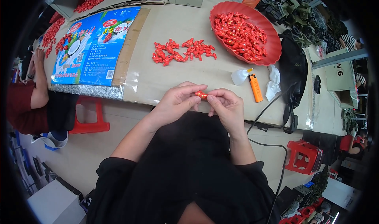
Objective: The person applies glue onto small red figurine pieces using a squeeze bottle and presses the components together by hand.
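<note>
- just off the near edge of the tabletop (166,80), over the lap: left hand (177,101) and right hand (227,105) brought together, fingertips of both pinched on one small red piece (201,95) held between them.
- thumb and forefinger of each hand closed on opposite ends of that piece; remaining fingers curled loosely.
- farther in, around the middle of the tabletop: loose cluster of similar red pieces (182,51), well apart from the hands.
- toward the far right corner: wide red bowl (272,46) heaped with more red pieces.
- near the right part of the near edge, just below the bowl: small white squeeze bottle (240,76) lying tilted, orange lighter (256,88) just beside it, crumpled white tissue (273,81) right of the lighter.
- along the left side: flattened blue printed bag (94,46) lying on cardboard, scattered red pieces at its far left edge.
- at the left edge: another person's arm (38,80) resting against the tabletop, dark red sleeve below it.
- at the right edge: black cable (276,147) trailing down off the tabletop past the right forearm.
- under the tabletop on the floor: red stool (91,117) at left, second red stool (303,156) at right.
</note>
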Motion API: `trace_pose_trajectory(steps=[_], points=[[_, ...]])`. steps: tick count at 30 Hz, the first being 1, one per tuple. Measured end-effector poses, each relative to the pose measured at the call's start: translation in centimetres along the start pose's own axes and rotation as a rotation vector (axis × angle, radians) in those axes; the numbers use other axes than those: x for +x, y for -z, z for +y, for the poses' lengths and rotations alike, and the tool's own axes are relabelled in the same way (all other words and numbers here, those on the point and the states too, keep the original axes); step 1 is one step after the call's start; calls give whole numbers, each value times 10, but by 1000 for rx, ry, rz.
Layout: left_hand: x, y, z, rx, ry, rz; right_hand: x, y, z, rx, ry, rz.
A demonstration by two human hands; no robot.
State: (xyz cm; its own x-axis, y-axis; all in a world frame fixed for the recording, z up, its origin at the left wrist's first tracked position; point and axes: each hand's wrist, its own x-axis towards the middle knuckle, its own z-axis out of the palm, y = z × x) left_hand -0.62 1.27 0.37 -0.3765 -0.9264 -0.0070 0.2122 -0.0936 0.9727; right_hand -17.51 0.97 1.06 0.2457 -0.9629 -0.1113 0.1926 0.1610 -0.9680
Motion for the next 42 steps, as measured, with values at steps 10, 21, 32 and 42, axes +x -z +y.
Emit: trace_pose_trajectory(steps=[10, 21, 32, 42], points=[[-2, -3, -2, 239, -90, 8, -1, 3, 1, 28, -26, -34], [2, -4, 0, 228, -58, 2, 2, 1, 3, 32, -30, -10], [4, -5, 2, 246, -9, 11, 4, -1, 1, 38, -94, 26], [5, -5, -1, 246, -36, 7, 5, 1, 3, 49, -90, -4]])
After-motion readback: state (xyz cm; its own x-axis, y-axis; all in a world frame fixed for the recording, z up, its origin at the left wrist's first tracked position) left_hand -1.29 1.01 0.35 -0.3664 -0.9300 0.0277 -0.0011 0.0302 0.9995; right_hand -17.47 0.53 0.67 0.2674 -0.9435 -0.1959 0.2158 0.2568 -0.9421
